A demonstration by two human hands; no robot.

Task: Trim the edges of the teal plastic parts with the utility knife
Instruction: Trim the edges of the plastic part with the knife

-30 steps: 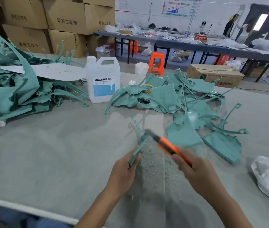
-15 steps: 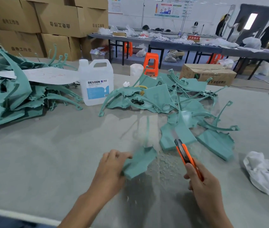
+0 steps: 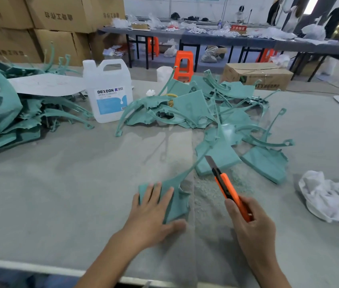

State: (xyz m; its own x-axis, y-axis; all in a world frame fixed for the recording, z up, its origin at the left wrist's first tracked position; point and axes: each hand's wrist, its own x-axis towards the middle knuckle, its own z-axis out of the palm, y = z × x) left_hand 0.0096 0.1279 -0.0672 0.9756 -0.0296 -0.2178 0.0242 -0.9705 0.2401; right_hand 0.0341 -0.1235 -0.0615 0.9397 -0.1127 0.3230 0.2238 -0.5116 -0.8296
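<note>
Lowered part flat onto table since last frame; now pressing it down with flat, uncurled left hand. Gripping knife by orange handle in curled right hand, blade out, just right of part, not touching it. Noted shavings between them, heap of more parts beyond, jug behind at left, rag at right

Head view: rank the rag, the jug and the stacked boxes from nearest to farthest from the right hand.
1. The rag, on the table just right of the right hand, which holds the knife.
2. The jug, across the table and to the left.
3. The boxes, stacked beyond the table at the far left.
</note>
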